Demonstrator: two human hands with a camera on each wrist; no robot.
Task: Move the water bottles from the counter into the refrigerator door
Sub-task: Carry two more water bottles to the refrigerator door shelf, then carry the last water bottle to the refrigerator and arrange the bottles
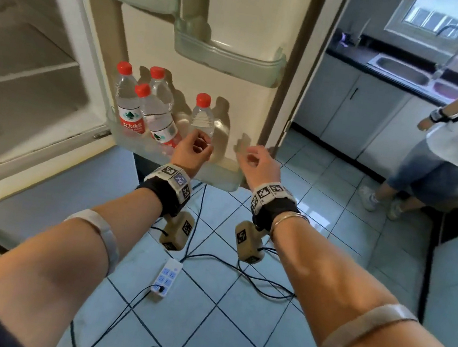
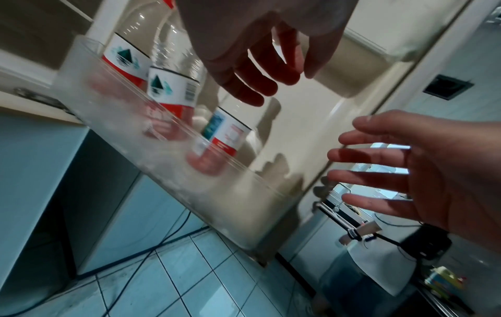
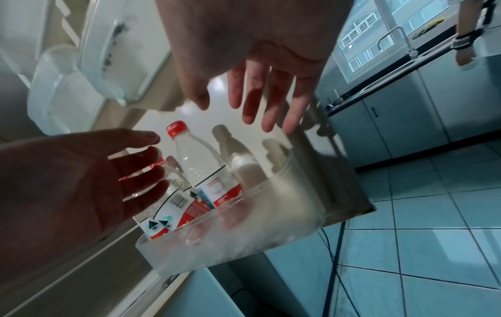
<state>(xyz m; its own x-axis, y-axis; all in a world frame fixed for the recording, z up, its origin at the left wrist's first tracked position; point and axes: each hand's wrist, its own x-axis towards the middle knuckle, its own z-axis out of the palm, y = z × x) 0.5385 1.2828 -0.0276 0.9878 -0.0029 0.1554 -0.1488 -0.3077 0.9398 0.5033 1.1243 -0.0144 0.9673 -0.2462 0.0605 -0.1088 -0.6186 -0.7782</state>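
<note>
Several clear water bottles with red caps stand in the lower door shelf (image 1: 221, 175) of the open refrigerator. Three cluster at the shelf's left end, among them one with a red label (image 1: 128, 99). A fourth bottle (image 1: 203, 116) stands alone nearer the middle. My left hand (image 1: 201, 144) hovers just in front of that lone bottle, fingers loosely curled, holding nothing. My right hand (image 1: 250, 155) hangs empty before the bare right end of the shelf. In the wrist views, the left hand (image 2: 279, 83) and right hand (image 3: 238, 100) show spread fingers above the frosted shelf (image 2: 257, 203) (image 3: 271, 225).
Two upper door shelves (image 1: 227, 54) hold nothing. The refrigerator interior (image 1: 15, 67) lies to the left. A power strip (image 1: 166, 278) and black cables lie on the tiled floor below my arms. Another person (image 1: 446, 140) stands at right by the sink counter (image 1: 401, 68).
</note>
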